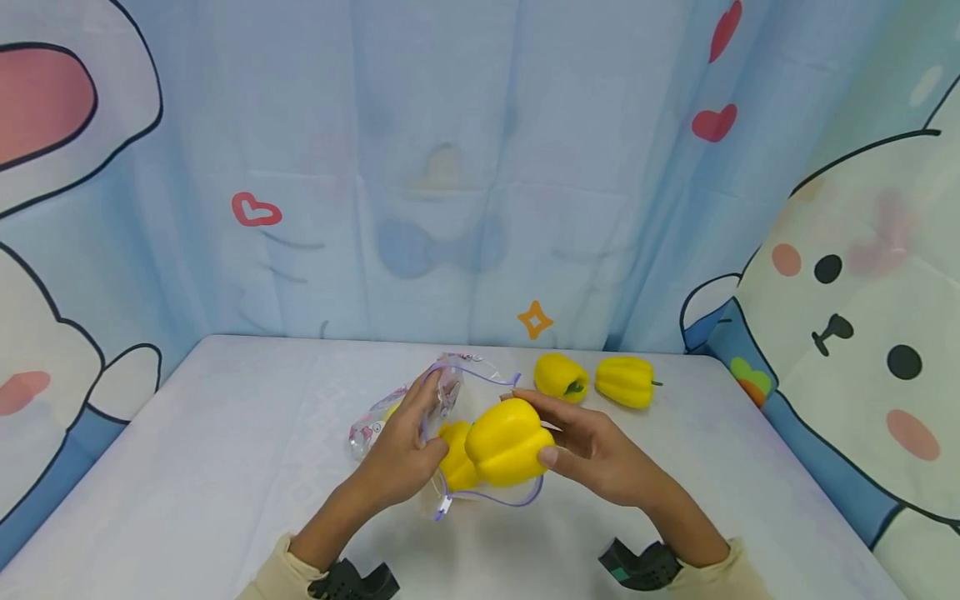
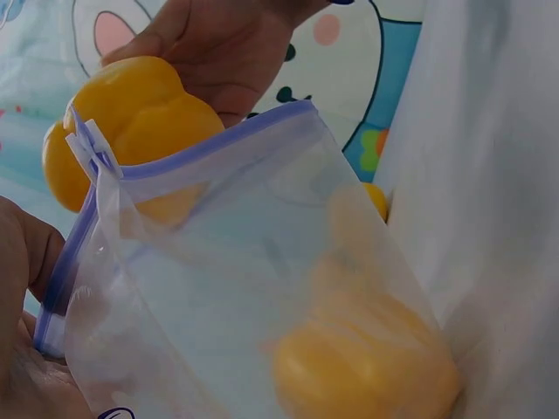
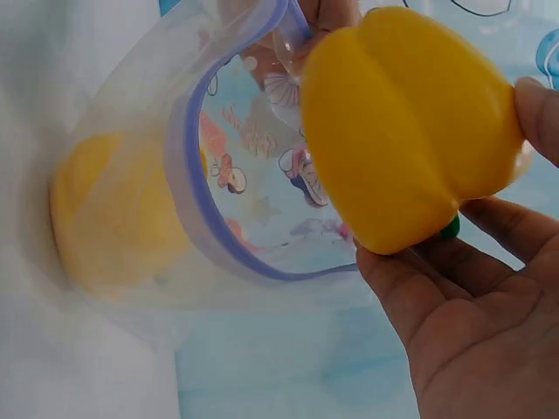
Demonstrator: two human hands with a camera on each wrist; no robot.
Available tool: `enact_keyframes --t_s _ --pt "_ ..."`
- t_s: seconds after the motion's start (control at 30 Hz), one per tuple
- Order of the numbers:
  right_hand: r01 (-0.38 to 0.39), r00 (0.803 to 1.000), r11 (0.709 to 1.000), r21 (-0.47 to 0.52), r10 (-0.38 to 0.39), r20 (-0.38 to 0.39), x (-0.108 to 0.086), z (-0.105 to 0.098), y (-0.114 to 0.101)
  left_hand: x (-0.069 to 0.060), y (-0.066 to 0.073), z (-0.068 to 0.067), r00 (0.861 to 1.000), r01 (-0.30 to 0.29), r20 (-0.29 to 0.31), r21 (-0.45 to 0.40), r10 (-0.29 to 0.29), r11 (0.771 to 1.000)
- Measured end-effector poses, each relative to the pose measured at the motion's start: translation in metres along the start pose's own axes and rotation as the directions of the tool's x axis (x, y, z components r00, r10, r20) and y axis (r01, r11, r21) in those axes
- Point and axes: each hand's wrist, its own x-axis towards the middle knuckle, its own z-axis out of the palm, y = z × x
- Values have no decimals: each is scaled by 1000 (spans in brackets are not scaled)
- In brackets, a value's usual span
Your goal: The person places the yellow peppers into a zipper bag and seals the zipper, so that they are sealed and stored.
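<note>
My left hand [image 1: 401, 457] pinches the edge of a clear printed zip bag [image 2: 218, 271] with a purple zip rim, whose mouth stands open. My right hand [image 1: 600, 454] holds a yellow bell pepper [image 1: 506, 442] between thumb and fingers at that mouth. In the right wrist view the held pepper [image 3: 410, 122] shows its lobed end, with a bit of green stem below it. Inside the bag lies more yellow pepper [image 3: 113, 209], blurred by the plastic. The left wrist view shows this bagged pepper [image 2: 367, 358] low in the bag.
Two more yellow bell peppers, one nearer [image 1: 561, 377] and one farther right [image 1: 626, 382], lie on the white tabletop [image 1: 262, 433] behind my right hand. A blue cartoon curtain [image 1: 465, 167] hangs along the table's back edge.
</note>
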Motion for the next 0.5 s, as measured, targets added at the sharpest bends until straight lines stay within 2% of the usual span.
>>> enact_keyframes --t_s 0.27,0.37,0.5 --pt "-30 995 999 12 28 94 6 9 7 1 0 0 1000 8 3 -14 -8 1000" --pt "-66 994 998 10 65 93 8 12 11 1 0 1 1000 5 6 -17 -5 1000" --pt "-94 993 994 -59 98 72 11 15 14 1 0 1 1000 7 1 -6 -7 1000"
